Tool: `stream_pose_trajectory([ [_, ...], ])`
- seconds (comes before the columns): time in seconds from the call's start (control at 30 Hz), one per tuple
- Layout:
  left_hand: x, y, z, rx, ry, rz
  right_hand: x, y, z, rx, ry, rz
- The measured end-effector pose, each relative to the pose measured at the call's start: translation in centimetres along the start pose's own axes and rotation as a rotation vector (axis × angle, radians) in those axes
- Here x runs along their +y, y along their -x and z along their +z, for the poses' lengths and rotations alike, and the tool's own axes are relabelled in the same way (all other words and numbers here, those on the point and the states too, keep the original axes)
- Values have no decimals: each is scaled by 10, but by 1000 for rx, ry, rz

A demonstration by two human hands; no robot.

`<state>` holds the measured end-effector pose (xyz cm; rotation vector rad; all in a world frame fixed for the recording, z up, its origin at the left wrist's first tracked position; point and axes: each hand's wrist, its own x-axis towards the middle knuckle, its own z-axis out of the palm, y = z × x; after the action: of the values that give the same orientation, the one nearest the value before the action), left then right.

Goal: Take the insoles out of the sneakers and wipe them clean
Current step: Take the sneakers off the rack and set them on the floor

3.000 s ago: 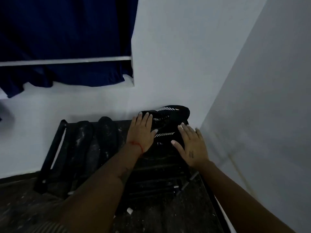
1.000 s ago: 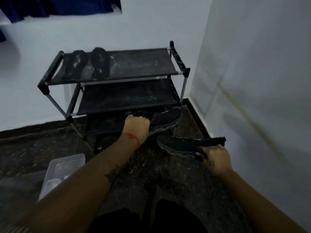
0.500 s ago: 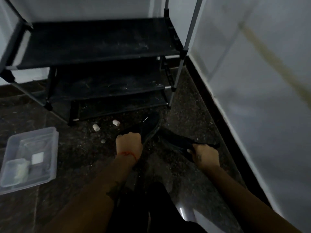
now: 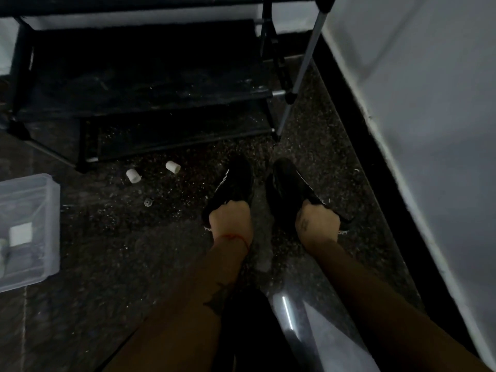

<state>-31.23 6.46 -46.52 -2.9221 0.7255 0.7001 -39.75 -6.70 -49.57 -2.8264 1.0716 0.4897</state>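
Note:
Two black sneakers stand side by side on the dark speckled floor, toes pointing away from me. My left hand [image 4: 230, 222] is closed on the heel end of the left sneaker [image 4: 236, 181]. My right hand [image 4: 316, 224] grips the heel end of the right sneaker [image 4: 288, 181]. Both hands cover the shoe openings, so the insoles are hidden.
A black shoe rack [image 4: 150, 84] stands just beyond the sneakers. A clear plastic tray [image 4: 40, 237] holding small white pieces sits at the left. Two small white cylinders [image 4: 133, 175] lie on the floor in front of the rack. A white wall [image 4: 429, 130] with black skirting runs along the right.
Both sneakers came off the rack's top shelf down to the floor. In the last half second they were turned parallel, and the view dropped closer to the floor.

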Motion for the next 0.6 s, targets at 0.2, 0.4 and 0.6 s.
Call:
stream_pose_trajectory([
  [0.2, 29, -8, 18, -26, 62, 37, -8, 1, 17, -42, -37, -69],
  [0.4, 40, -11, 35, -74, 106, 46, -16, 1, 26, -111, -70, -128],
  [0.6, 37, -8, 55, -144, 73, 82, -21, 2, 35, -235, -70, -135],
])
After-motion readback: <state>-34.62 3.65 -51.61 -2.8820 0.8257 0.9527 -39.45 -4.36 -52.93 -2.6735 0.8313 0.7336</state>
